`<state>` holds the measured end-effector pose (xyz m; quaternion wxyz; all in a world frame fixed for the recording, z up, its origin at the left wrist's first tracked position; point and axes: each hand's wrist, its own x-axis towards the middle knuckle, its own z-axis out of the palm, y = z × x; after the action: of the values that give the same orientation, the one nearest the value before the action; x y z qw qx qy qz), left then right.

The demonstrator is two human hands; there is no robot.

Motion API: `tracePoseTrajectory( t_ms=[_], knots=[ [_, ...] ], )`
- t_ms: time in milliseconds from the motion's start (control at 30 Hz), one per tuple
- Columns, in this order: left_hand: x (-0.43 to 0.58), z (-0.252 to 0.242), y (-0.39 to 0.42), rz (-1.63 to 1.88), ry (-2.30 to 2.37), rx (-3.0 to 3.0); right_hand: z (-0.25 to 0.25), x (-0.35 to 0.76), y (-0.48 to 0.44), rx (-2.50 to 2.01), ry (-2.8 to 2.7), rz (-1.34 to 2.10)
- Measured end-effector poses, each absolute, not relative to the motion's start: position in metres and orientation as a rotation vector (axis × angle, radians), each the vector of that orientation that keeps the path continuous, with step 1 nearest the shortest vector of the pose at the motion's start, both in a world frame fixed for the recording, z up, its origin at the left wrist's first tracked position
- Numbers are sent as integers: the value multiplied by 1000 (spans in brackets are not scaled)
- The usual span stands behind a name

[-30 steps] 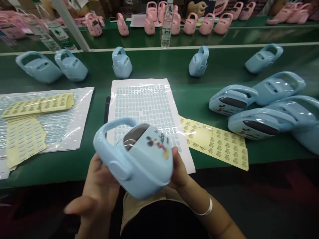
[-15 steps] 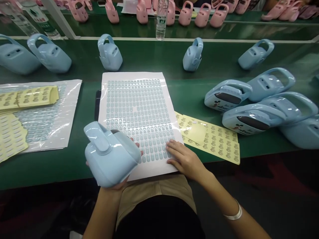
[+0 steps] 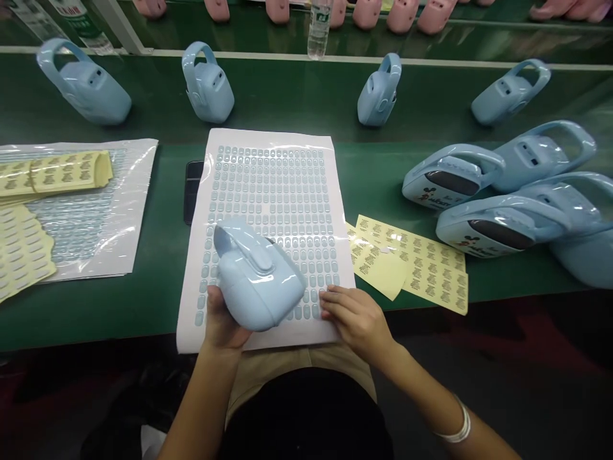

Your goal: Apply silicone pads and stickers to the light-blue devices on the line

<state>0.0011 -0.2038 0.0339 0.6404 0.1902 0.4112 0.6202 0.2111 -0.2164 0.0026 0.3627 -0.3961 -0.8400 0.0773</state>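
Green workbench (image 3: 287, 96), far edge bordered by a pale rail; beyond it, a row of pink handled plastic cases (image 3: 402, 16) and a water bottle (image 3: 318, 32). On the bench: four light-blue cases (image 3: 205, 86) standing in a far row, a heap of blue cases (image 3: 507, 223) at right. Left of centre, a clear plastic sleeve (image 3: 86, 236) with yellow label sheets on it; more yellow label sheets (image 3: 412, 268) at right, just beside a white sticker sheet (image 3: 188, 338) printed with rows of blue oval stickers. Black phone (image 3: 193, 191) partly under that sheet's left edge.

Light-blue handled case (image 3: 258, 278) sits over the near part of the sheet, cradled from below and clenched by the left hand (image 3: 225, 322); contact with the sheet cannot be told. Right hand (image 3: 357, 319) lies flat and relaxed on the sheet's near right part, gripping nothing, just beside the case. White band (image 3: 453, 425) on right wrist.
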Motion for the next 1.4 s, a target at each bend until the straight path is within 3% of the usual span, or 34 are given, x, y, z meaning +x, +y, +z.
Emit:
tracePoseTrajectory(
  t_ms=[133,333,533,1067,1300,1400],
  knots=[
    [4,32,-207,1324,933,410,29,213,-204,-983,-1803,395],
    [4,29,-214,1154,823,508,63,184,-198,-628,-1658,149],
    [6,38,-223,1153,795,497,67,172,-198,-635,-1609,94],
    [2,43,-219,1132,745,490,69,171,-199,-588,-1637,193],
    [-3,37,-218,1022,733,399,77,191,-193,-606,-1982,261],
    [4,36,-216,931,638,279,82,198,-175,-654,-2106,566]
  ],
)
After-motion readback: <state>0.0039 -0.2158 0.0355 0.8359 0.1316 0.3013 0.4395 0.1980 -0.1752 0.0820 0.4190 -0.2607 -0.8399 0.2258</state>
